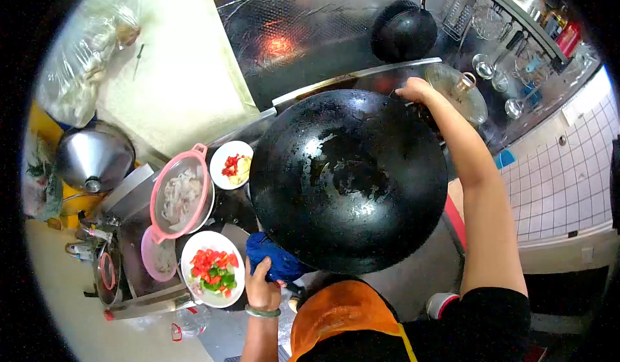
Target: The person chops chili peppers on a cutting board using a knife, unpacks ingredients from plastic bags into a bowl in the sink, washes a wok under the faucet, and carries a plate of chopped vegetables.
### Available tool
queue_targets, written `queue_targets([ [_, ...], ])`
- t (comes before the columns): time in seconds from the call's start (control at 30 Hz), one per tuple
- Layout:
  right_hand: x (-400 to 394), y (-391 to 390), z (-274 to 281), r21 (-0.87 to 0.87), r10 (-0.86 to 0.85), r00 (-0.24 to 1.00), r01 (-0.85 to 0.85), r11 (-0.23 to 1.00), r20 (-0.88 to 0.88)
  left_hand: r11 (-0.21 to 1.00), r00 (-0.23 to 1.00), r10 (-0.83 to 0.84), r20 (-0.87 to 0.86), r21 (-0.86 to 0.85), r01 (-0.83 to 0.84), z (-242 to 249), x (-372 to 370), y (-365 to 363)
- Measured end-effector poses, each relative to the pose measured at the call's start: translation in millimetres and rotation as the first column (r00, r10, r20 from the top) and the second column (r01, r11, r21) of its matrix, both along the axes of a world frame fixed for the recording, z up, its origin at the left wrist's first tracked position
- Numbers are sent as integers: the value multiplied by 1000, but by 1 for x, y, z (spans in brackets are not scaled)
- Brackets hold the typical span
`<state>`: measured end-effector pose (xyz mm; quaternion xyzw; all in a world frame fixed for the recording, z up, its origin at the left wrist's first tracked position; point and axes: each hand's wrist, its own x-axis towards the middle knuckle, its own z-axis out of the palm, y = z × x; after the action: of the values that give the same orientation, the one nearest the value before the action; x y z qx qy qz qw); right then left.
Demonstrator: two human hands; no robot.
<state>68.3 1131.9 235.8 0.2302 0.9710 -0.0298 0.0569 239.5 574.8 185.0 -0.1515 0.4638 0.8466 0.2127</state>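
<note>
A large black wok [361, 233] fills the middle of the view, its dark surface shiny with wet patches. My right hand [416, 91] is closed around the wok's far right edge, where a handle seems to be; the fingers are partly hidden. At the near left edge, my left hand [261, 289] is closed on a bunched blue cloth [278, 258] pressed against the wok. Beside that hand stands a white plate [194, 291] of chopped red and green peppers. A small white bowl [221, 150] with red pieces and pale yellow slices sits left of the wok.
A pink strainer [157, 213] holds pale strips, with a pink bowl [148, 255] below it. A metal funnel-shaped lid [97, 155] stands far left. A small black pan [405, 34] hangs on the back wall; a glass lid [476, 103] and hanging ladles [483, 65] are right.
</note>
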Motion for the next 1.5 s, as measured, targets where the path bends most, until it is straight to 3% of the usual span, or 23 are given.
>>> queue_targets([
  [0.17,-38,53,-25,12,-75,989,74,997,125,1000,999,1,36,-6,-1,-2,-28,70],
  [0.43,-72,95,-58,-148,-152,988,154,977,25,996,1000,-4,16,-89,6,-38,-52,119],
  [0.6,-89,98,-54,-34,19,999,-17,999,42,993,998,29,-48,-110,-34,-44,-53,125],
  [0.63,-81,93,-46,-85,48,999,-48,995,-1,993,998,30,-49,-110,-35,-47,-53,121],
  [0.7,-50,81,-43,38,113,931,-107,994,-348,992,1000,14,-12,-128,-15,-43,-54,117],
  [0.77,4,65,-19,-226,-1,847,-141,964,-532,990,1000,9,-10,-138,-10,-46,-55,113],
  [0.83,77,52,-20,-515,-278,719,-128,847,-637,985,998,49,-31,-166,-53,-48,-58,114],
  [0.9,154,52,-60,-672,-479,568,-186,717,-669,984,998,61,-14,-167,-63,-41,-66,112],
  [0.93,183,42,-81,-648,-534,570,4,762,-625,985,997,71,-34,-156,-75,-46,-70,108],
  [0.97,210,43,-114,-346,-250,667,-11,938,-701,983,997,35,-63,-179,-46,-46,-74,105],
  [1.03,238,31,-174,-293,-181,767,-10,956,-615,968,999,14,-51,-249,-27,-49,-75,99],
  [1.1,247,23,-209,-116,26,886,-89,989,-462,978,993,24,-115,-206,-47,-51,-68,95],
  [1.2,250,55,-267,-203,111,984,-138,969,-136,927,977,178,-120,-313,-207,-43,-50,88],
  [1.23,248,70,-280,-276,144,989,-147,950,-32,857,952,294,-89,-416,-304,-45,-40,85],
  [1.27,246,66,-262,-185,206,964,-174,967,168,856,947,302,-108,-407,-319,-35,-32,82],
  [1.37,245,50,-220,-154,293,950,-275,949,112,806,875,457,-160,-342,-483,-24,-10,74],
  [1.43,250,70,-227,-103,506,855,-516,850,-111,801,829,517,-214,-219,-556,-32,1,58],
  [1.5,240,55,-211,-137,473,873,-486,863,-117,794,790,545,-280,-131,-594,-26,7,55],
])
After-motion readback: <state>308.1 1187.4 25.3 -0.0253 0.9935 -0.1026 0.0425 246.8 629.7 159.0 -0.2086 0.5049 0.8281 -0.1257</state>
